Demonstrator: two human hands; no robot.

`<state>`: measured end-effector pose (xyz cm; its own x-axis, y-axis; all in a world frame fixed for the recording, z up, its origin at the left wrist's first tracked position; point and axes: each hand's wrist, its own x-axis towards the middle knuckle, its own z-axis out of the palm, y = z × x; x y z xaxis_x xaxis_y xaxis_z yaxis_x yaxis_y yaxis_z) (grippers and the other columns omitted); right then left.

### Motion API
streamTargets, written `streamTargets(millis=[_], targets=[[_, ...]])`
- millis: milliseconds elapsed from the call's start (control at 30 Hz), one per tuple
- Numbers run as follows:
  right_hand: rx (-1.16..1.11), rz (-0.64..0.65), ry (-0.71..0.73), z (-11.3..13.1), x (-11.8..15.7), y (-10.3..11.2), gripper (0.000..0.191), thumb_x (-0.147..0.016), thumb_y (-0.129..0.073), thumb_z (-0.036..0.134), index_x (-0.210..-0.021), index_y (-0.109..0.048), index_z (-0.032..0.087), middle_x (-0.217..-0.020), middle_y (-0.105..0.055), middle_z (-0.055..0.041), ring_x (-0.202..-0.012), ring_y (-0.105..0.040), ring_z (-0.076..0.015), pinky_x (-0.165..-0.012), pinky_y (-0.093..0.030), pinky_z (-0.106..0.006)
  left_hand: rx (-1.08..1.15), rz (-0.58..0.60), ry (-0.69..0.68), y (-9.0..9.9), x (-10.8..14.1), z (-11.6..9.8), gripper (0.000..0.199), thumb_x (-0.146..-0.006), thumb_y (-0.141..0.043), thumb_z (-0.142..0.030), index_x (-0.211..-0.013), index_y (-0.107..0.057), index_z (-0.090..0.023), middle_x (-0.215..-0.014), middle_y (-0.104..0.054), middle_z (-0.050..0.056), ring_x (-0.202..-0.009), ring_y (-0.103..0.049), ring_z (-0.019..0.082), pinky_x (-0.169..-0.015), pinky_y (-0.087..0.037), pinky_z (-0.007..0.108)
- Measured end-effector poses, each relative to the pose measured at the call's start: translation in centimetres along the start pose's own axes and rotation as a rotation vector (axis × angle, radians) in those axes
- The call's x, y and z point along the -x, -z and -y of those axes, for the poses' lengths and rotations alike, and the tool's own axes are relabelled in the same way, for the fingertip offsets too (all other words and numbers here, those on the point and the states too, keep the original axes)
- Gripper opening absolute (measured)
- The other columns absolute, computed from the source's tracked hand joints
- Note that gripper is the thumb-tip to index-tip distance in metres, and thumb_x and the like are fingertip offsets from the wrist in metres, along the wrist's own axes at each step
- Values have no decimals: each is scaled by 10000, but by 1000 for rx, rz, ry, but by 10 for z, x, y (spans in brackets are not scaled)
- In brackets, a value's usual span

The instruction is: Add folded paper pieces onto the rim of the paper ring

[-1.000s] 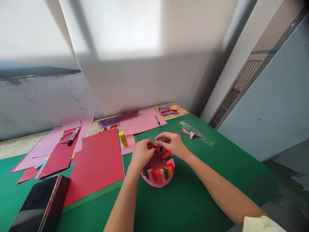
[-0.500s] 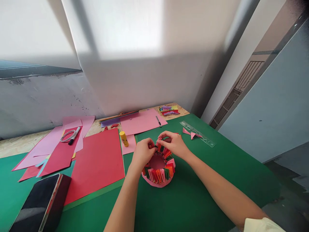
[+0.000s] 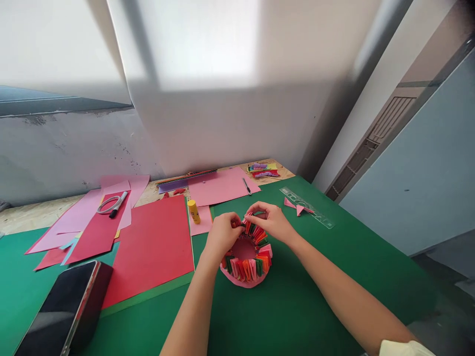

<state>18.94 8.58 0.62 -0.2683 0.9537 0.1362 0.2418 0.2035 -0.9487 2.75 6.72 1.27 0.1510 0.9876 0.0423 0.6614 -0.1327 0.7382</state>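
Left hand (image 3: 223, 233) and right hand (image 3: 271, 222) pinch far side of folded-paper ring (image 3: 246, 269), seemingly to steady its pleats between them, glue stick (image 3: 193, 211) standing near.

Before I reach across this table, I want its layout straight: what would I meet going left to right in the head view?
Black glossy-topped box, black-capped marker, yellow glue stick, ring of folded paper, clear ruler.

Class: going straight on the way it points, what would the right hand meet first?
Probably the left hand, since the right hand points leftward over the folded-paper ring; depth there is unclear.
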Motion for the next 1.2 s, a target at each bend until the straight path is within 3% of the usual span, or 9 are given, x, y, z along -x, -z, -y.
streamTargets(millis=[333, 667, 900, 1067, 1200], targets=[[-4, 94, 67, 0, -1, 0, 207, -703, -646, 326, -856, -630, 188, -840, -672, -33, -761, -666, -196, -680, -522, -308, -9, 8, -11, 0, 0, 0, 53, -693, -539, -175, -670, -587, -172, -664, -621, 12, -623, -525, 133, -547, -353, 236], [264, 202, 251, 15, -9, 4, 106, -732, -607, 219, -779, -690, 173, -822, -671, -50, -755, -626, -167, -694, -500, -278, -17, 51, -6, 6, 3, 2, 197, -579, -506, -51, -724, -577, -164, -667, -587, 3, -614, -500, 126, -511, -337, 221], [446, 272, 170, 22, -13, 3, 98, -689, -603, 134, -740, -674, 180, -732, -687, -9, -683, -627, -139, -640, -464, -232, -23, 44, 23, 5, 3, 0, 222, -582, -521, -46, -759, -568, -171, -747, -622, 19, -685, -538, 144, -553, -364, 226], [592, 280, 131, 29, -14, 1, 230, -678, -612, 131, -891, -653, 208, -749, -707, 16, -720, -635, -144, -615, -422, -222, -37, 19, 20, 3, 2, 1, 246, -583, -529, -43, -790, -562, -173, -762, -626, 22, -695, -541, 148, -555, -359, 227], [751, 296, 135, 39, -13, 0, 211, -683, -613, 149, -870, -661, 232, -752, -705, 24, -736, -629, -153, -580, -378, -222, -34, 7, -4, 1, 1, 5, 244, -589, -522, -43, -792, -559, -172, -755, -623, 18, -679, -533, 139, -552, -351, 224]])
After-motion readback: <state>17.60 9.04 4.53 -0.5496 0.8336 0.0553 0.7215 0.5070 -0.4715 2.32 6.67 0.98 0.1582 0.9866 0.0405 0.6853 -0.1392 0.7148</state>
